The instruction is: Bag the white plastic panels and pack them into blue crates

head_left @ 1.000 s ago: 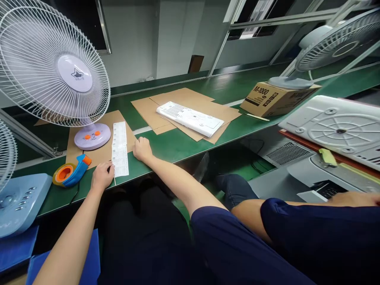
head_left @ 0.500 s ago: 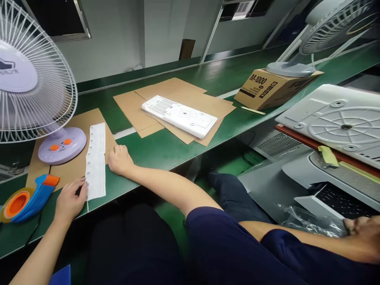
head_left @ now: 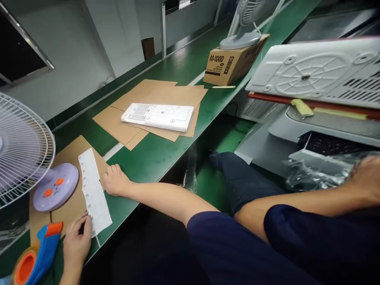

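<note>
A white strip of printed labels (head_left: 95,198) lies over the edge of a brown cardboard sheet (head_left: 69,158). At the strip's lower left edge is my left hand (head_left: 77,239), thumb and forefinger pinched together on the paper. My right hand (head_left: 116,180) rests on the green table beside the strip's right side, its fingers curled in with nothing visible in them. A lilac fan base (head_left: 56,187) with orange buttons stands left of the strip. Near my left hand lies a blue and orange tape dispenser (head_left: 49,245).
A white slotted panel (head_left: 160,115) lies on cardboard sheets (head_left: 151,90) farther along the table. Behind are an M-1000 box (head_left: 221,67) and a grey fan. At right, another person's arm (head_left: 311,200) reaches toward clear plastic (head_left: 317,172), below a larger white panel (head_left: 308,71).
The camera view has turned right and tilted, so the table scene sits farther left. Both my hands remain beside the label strip. The other person's hand looks higher in the view.
</note>
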Demonstrator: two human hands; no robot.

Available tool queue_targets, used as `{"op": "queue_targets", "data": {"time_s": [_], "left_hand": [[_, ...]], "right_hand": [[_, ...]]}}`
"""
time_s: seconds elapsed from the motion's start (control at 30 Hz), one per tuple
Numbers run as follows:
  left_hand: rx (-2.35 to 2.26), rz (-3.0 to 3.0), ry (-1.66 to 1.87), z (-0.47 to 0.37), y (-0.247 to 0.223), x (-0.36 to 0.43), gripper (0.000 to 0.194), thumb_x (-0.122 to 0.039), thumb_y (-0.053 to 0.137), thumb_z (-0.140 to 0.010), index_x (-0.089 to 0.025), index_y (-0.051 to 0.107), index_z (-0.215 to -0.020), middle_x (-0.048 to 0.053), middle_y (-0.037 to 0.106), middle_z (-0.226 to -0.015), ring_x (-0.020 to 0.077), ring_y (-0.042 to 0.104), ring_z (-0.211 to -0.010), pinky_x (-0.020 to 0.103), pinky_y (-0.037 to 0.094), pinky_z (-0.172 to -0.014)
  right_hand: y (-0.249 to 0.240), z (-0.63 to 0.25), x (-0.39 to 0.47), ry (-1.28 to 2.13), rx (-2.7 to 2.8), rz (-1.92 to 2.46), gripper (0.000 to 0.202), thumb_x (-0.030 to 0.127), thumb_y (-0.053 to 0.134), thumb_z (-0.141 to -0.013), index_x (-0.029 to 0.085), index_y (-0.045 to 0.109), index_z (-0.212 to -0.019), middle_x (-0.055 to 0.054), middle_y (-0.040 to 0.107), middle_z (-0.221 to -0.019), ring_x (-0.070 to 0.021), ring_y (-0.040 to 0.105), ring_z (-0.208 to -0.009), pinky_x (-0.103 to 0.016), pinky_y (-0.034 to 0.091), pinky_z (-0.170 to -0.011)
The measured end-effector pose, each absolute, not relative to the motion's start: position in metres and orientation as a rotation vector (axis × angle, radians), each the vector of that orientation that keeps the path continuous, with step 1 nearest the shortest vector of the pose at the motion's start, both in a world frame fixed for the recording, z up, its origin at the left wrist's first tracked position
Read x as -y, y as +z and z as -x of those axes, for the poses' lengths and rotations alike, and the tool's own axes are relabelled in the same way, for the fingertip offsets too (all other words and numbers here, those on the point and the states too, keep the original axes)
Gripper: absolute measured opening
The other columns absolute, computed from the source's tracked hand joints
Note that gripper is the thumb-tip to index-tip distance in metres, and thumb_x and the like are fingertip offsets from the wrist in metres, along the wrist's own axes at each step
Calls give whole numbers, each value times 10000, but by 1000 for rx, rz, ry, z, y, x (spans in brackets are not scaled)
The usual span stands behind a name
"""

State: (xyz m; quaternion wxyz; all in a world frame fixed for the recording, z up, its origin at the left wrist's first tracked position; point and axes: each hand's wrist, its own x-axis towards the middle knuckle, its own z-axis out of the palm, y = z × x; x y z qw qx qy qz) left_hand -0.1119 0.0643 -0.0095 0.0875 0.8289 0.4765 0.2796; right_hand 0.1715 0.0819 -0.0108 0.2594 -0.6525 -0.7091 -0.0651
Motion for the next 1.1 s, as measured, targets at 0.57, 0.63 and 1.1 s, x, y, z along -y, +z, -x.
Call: {"op": "queue_targets", "data": {"time_s": [0.57, 0.63, 1.1], "left_hand": [[-1426, -2447, 885, 92, -23, -39, 199, -193, 607, -995, -231, 803, -990, 88, 834, -1152, 242, 761, -1120, 415, 590, -1045], [-1436, -2547, 794, 89, -28, -37, 164, -186, 652, -965, -208, 810, -1002, 101, 829, -1176, 255, 755, -1143, 409, 588, -1063], [-1522, -2549, 736, 83, -49, -39, 234, -319, 643, -1034, -211, 851, -1028, 103, 823, -1253, 265, 757, -1182, 403, 604, -1075]], "right_hand": [[-12, -175, -77, -196, 2105, 1734, 339, 249, 493, -997, 101, 776, -883, -267, 640, -874, -384, 626, -825, -502, 460, -728], [-26, -180, -81, -297, 2069, 1736, 331, 297, 529, -979, 146, 798, -859, -253, 641, -864, -381, 637, -773, -506, 453, -690], [-73, -196, -101, -47, 1943, 1678, 419, 488, 411, -884, 401, 637, -542, -243, 370, -781, -492, 625, -899, -470, 83, -748]]}}
